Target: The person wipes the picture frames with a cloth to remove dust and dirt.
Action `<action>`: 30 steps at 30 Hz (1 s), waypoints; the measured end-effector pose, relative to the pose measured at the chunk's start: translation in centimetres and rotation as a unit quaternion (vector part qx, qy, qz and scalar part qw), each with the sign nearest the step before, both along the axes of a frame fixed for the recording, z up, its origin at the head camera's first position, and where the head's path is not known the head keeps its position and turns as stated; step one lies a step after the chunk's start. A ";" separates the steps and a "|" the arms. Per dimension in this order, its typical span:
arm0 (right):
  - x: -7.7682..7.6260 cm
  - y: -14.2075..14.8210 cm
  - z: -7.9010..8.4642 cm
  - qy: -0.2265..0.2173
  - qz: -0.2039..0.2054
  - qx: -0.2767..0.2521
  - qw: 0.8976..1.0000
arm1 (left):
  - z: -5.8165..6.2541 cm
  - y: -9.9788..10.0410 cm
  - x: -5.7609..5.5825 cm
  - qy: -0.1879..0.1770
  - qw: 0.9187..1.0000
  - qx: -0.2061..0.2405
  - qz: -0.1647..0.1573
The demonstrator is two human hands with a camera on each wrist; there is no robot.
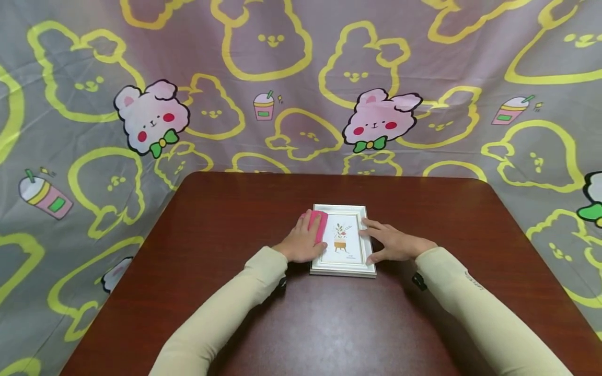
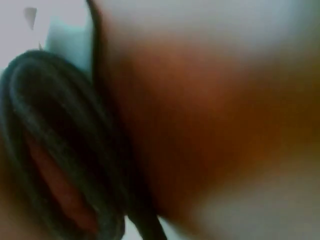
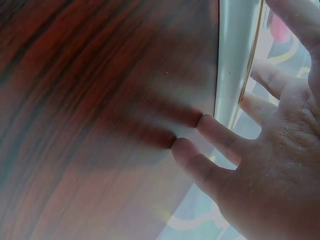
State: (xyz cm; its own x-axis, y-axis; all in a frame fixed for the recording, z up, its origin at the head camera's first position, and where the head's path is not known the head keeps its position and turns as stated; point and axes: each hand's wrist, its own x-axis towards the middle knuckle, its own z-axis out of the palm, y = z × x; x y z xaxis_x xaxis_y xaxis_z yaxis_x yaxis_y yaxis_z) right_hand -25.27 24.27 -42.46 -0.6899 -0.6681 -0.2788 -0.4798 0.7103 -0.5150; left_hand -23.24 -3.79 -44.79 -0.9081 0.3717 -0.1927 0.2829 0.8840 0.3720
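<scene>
A white picture frame lies flat on the table, with a print of a potted plant inside it. My left hand rests with fairly straight fingers on a pink cloth over the frame's left border. At the opposite border, my right hand touches the frame with spread fingers and thumb. The right wrist view has two of its fingertips down at the tabletop beside the white edge, the others reaching over the frame. The left wrist view is blurred, and the left hand's work is hidden there.
The dark reddish-brown wooden table has rounded far corners. Behind and at both sides hangs a grey curtain printed with yellow outlines and pink rabbits. A dark looped strap fills part of the left wrist view.
</scene>
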 end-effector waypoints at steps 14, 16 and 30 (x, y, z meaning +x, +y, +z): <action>-0.1 -0.2 -0.2 -0.008 -0.014 0.024 1.000 | 0.3 0.1 -6.1 -0.077 0.994 0.051 0.054; -0.2 -0.2 -0.2 -0.008 -0.015 0.025 1.000 | 0.3 0.1 -6.1 -0.077 0.994 0.052 0.058; -0.4 -0.1 -0.3 -0.004 -0.010 0.019 1.000 | -1.1 -0.3 0.4 -0.034 0.999 0.027 0.013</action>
State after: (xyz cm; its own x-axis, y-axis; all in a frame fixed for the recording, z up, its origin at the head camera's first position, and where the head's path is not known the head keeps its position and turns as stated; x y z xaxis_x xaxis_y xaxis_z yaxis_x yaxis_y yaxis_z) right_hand -25.63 24.13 -42.75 -0.7012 -0.6427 -0.3087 -0.4614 0.7391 -0.4908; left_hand -22.80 -4.10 -45.86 -0.9028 0.3602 -0.2351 0.2327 0.8686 0.4375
